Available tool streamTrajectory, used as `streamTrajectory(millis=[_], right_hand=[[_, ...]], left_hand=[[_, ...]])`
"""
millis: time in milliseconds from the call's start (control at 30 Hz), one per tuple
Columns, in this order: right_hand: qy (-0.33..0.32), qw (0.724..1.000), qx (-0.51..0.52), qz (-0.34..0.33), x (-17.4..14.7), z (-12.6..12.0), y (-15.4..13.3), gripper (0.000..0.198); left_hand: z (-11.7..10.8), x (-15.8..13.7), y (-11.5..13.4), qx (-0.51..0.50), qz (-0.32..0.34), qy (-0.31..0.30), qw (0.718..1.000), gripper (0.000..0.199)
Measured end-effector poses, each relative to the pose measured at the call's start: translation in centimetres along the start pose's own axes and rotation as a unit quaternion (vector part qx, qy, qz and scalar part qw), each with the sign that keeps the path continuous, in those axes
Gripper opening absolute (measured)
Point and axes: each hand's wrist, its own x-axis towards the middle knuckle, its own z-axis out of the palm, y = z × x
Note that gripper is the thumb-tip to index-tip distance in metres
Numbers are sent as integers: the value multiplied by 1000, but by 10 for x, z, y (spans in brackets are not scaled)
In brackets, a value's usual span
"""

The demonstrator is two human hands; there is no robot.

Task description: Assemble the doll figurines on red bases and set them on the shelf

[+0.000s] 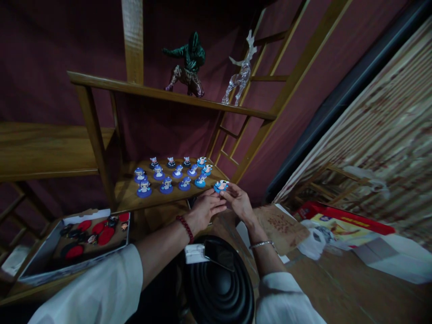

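Observation:
A small figurine on a round blue base point(222, 186) is at the front right corner of the wooden shelf point(130, 198). My right hand point(239, 202) pinches it between thumb and fingers. Beside it, my left hand point(204, 209) reaches in from the left with fingers stretched out and apart; whether a fingertip touches the base, I cannot tell. Behind and left of my hands, several similar figurines stand in rows, including a purple-based one point(144, 186), a blue-based one point(200, 180) and a dark-based one point(154, 162).
An open box point(33, 265) of red and black figurines lies at lower left. Above, a crouching green-hooded statue point(192, 63) and a clear deer statue point(240, 78) stand on the upper shelf. A phone point(219, 255) rests on a black ribbed stool point(219, 292). Right: paper bag point(281, 227), red box point(344, 220).

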Motion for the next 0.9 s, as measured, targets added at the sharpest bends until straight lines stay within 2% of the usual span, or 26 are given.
streamTrajectory(millis=[133, 433, 600, 900], right_hand=[[-22, 1000, -18, -2, 11, 2, 0, 43], [-11, 999, -44, 18, 34, 10, 13, 47], [-17, 997, -72, -4, 44, 9, 21, 42], [-46, 993, -109, -29, 52, 3, 32, 41]], left_hand=[[4, 3, 3, -16, 7, 3, 1000, 36], [1, 13, 2, 1, 46, -26, 999, 38], [0, 17, 1, 17, 72, -53, 996, 46], [-1, 23, 0, 35, 66, -44, 996, 56]])
